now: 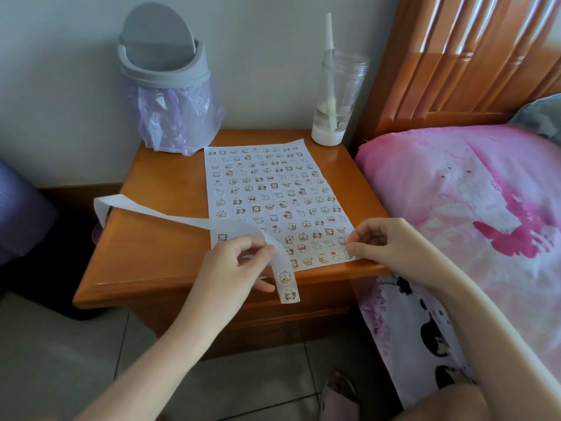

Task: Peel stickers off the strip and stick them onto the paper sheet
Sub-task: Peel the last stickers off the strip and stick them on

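A white paper sheet (267, 177) covered with several rows of small cartoon stickers lies on the wooden bedside table (158, 238). A long white backing strip (170, 215) runs from the table's left edge to my left hand (233, 265), which pinches it near its end. The strip's end (287, 284) hangs over the table's front edge with two stickers on it. My right hand (382, 241) is curled at the sheet's near right corner, index fingertip pressing down on the paper there. Whether a sticker lies under that fingertip is hidden.
A grey swing-lid bin (164, 71) with a purple bag stands at the table's back left. A clear bottle (337, 95) with a white base stands at the back right. A bed with pink bedding (470, 208) borders the table's right side.
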A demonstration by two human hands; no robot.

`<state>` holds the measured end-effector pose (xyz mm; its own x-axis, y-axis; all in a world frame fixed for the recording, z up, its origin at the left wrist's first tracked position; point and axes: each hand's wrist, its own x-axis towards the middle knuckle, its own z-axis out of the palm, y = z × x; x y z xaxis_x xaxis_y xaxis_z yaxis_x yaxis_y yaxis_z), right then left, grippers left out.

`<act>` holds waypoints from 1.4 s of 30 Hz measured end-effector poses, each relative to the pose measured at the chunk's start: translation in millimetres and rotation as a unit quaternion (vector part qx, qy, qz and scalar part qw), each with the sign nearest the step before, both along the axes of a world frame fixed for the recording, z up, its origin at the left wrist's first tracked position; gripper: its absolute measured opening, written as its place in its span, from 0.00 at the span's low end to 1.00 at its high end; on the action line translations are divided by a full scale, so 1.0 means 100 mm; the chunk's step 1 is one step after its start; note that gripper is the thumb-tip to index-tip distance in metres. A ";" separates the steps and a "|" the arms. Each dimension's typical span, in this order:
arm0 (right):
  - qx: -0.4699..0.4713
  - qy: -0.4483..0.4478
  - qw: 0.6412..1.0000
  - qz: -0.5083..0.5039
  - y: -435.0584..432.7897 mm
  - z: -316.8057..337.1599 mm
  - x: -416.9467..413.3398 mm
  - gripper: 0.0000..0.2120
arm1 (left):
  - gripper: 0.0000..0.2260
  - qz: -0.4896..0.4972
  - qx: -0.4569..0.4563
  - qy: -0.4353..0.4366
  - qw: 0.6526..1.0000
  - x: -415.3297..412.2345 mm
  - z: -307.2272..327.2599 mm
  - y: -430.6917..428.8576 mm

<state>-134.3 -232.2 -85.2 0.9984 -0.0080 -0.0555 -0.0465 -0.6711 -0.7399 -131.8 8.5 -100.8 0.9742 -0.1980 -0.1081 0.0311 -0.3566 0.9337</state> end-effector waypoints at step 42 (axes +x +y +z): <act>0.136 -0.141 0.979 -0.063 0.20 0.10 -0.08 0.04 | 0.06 0.009 -0.064 -0.011 0.998 -0.04 0.14 0.02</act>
<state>-142.1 -212.2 -75.2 0.9665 -0.1556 0.2042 0.1147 -0.4499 -0.8857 -136.0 10.4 -87.0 0.9798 -0.1904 -0.0617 0.0159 -0.2335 0.9722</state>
